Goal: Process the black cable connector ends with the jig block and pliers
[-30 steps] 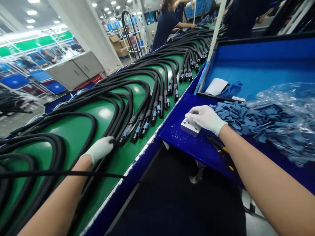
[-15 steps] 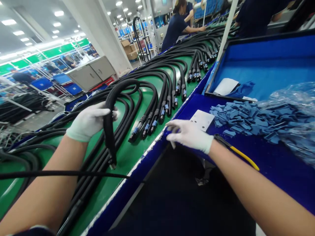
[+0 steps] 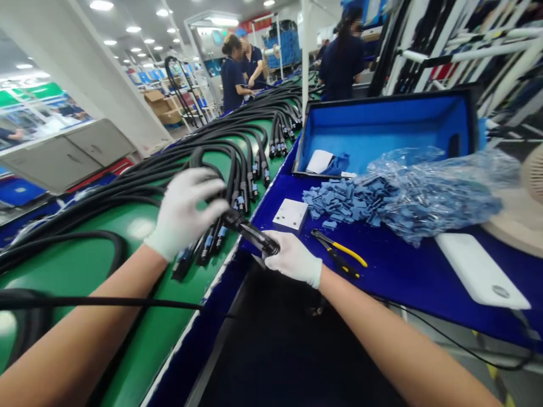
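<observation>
My right hand (image 3: 291, 259), in a white glove, is closed on the plug end of a black braided cable (image 3: 254, 234). The plug's tip shows above the thumb and forefinger, over the dark gap beside the blue table's edge. My left hand (image 3: 190, 209), also gloved and blurred, is beside the same cable with thumb and fingers apart. It hides part of the cable, and whether it touches the cable is unclear. Several other black cables with light-blue clips (image 3: 241, 202) near their ends lie on the green bench (image 3: 144, 229).
On the blue table (image 3: 394, 277) are a white block (image 3: 291, 215), yellow-handled pliers (image 3: 339, 251), a heap of blue pieces (image 3: 348, 198), a plastic bag (image 3: 441, 198) and a white device (image 3: 481, 268). A blue bin (image 3: 382, 127) stands behind. Co-workers (image 3: 232, 73) stand further along the bench.
The view has swung right. My right hand, formerly without the cable, now grips its plug end. My left hand has loosened from around the cable, whose end has moved across toward my right hand.
</observation>
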A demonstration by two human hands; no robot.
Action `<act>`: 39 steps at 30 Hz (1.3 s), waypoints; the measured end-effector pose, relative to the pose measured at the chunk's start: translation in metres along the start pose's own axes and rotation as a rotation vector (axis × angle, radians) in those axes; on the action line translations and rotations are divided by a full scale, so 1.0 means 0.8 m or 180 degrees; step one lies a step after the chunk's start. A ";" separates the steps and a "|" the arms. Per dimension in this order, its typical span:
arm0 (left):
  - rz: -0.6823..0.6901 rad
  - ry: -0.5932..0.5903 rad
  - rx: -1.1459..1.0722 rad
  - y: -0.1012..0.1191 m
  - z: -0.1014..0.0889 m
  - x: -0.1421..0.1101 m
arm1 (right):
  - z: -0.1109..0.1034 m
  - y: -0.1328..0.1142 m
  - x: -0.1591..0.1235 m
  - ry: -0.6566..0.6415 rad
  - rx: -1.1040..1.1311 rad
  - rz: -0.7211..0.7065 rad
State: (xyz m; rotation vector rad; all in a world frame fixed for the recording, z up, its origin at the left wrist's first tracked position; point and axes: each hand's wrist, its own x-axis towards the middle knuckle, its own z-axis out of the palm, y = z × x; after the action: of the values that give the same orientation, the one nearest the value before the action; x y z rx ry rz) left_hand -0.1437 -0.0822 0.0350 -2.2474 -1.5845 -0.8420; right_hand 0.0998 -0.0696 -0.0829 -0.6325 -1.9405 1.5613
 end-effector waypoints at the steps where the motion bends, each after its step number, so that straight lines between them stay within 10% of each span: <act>1: 0.0539 -0.0672 -0.0046 0.016 0.011 -0.008 | -0.015 -0.004 -0.009 -0.0019 -0.0142 -0.0007; 5: 0.0896 -0.1660 -0.0408 0.067 0.065 -0.042 | -0.067 -0.015 -0.044 -0.0301 -0.0760 0.0242; 11: -0.0878 -0.1456 -0.0957 0.098 0.110 -0.068 | -0.125 0.003 -0.105 0.1040 -0.2407 0.0781; 16: -0.2035 -0.1409 -0.1666 0.112 0.109 -0.052 | -0.120 0.037 -0.119 0.0793 -0.3801 0.0906; 21: -0.2379 -0.1286 -0.2306 0.117 0.103 -0.033 | -0.126 0.034 -0.107 0.1173 -0.2778 0.0853; 29: -0.2116 -0.1158 -0.1947 0.130 0.087 -0.014 | -0.096 -0.012 -0.080 0.0365 -0.1010 -0.0711; 39: -0.1614 -0.0790 -0.1725 0.139 0.096 -0.023 | -0.090 -0.005 -0.073 0.0338 -0.1778 -0.0859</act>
State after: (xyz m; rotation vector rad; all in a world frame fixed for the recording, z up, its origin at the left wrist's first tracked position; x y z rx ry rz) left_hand -0.0217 -0.0976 -0.0250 -2.3930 -2.3358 -1.2921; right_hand 0.1917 -0.0581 -0.0750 -0.6216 -2.2768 0.8037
